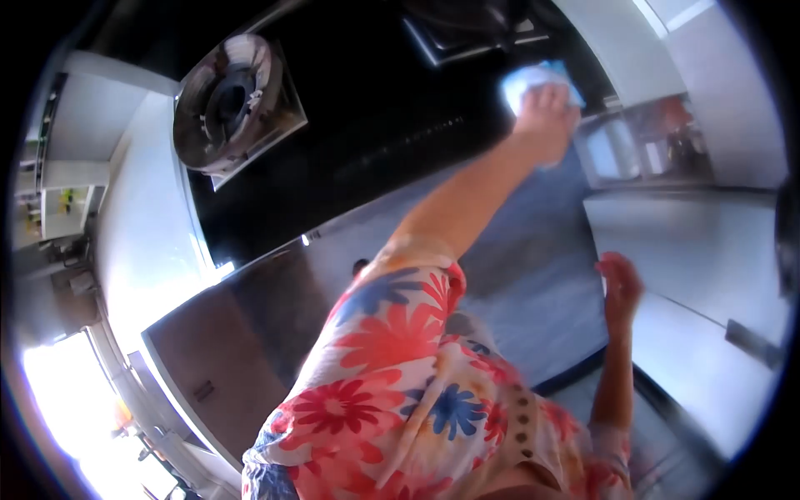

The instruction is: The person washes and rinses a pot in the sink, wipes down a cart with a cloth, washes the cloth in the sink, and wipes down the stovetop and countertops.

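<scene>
My left hand [547,121] is at the upper right with its arm stretched out, closed on a white and light blue cloth [527,83]. The cloth lies bunched under the fingers against the right end of a glossy black surface [350,108]. Lower down on the right, my right hand [621,287] hangs away from the surface, its fingers loosely bent and apart, with nothing visible in it. A round metal ring-shaped fixture [192,112] with a dark centre sits at the black surface's left end.
A dark object with a shiny metal edge [429,50] stands at the top. The grey-blue front panel [533,250] lies below the black surface. Pale cabinet fronts [692,250] flank the right side. A bright window [71,392] shows at lower left.
</scene>
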